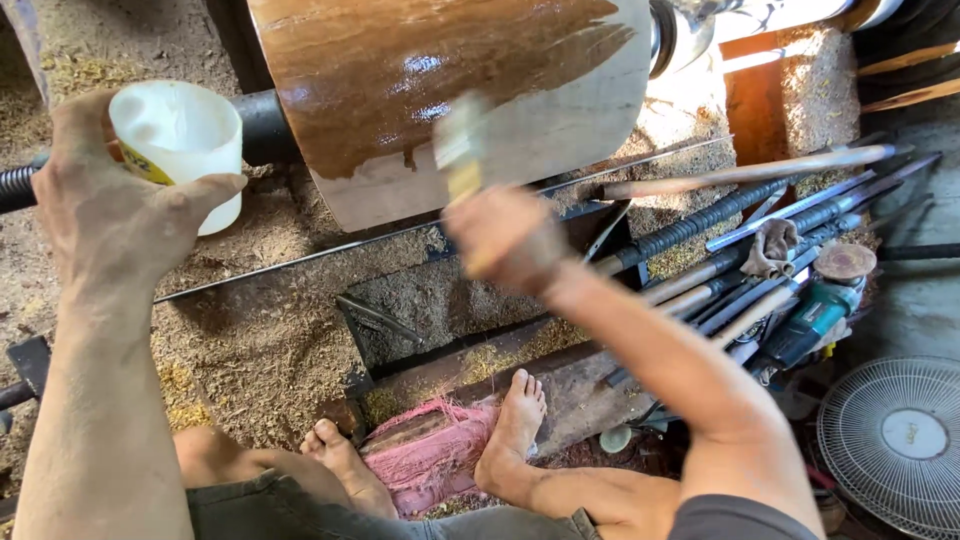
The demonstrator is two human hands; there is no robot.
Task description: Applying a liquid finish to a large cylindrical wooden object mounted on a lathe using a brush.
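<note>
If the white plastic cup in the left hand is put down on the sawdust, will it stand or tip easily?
The white plastic cup looks thin-walled and probably light, so a nudge might tip it. The sawdust-covered floor is loose and uneven, likely a poor footing. Its fill level is not visible, but the left hand holds it upright.

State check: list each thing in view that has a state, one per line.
Large wooden cylinder on the lathe: upper part coated glossy brown, lower part bare pale wood.
White plastic cup: upright, held in the left hand.
Small paintbrush: blurred, gripped by the right hand, bristles at the cylinder.
Green power tool: lying on the rods.
White fan: lying flat; cannot tell if running.
Pink rag: bunched between the feet.
</note>
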